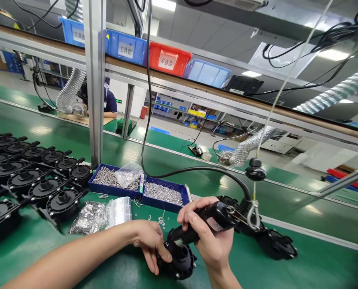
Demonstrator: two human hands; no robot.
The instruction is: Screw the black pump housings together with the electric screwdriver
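Observation:
My right hand (pixel 207 235) is wrapped round a black electric screwdriver (pixel 210 220) that hangs from a cord and points down-left at a black round pump housing (pixel 179 263) on the green mat. My left hand (pixel 150 241) grips the left side of that housing, fingers curled over its rim. More black housings (pixel 275 243) lie just right of the screwdriver.
Rows of black pump housings (pixel 34 180) fill the left of the bench. Two blue trays of screws (pixel 137 186) and bags of washers (pixel 102 216) sit ahead. A metal post (pixel 95 80) rises behind the trays. Another person (pixel 108 100) sits at a far bench.

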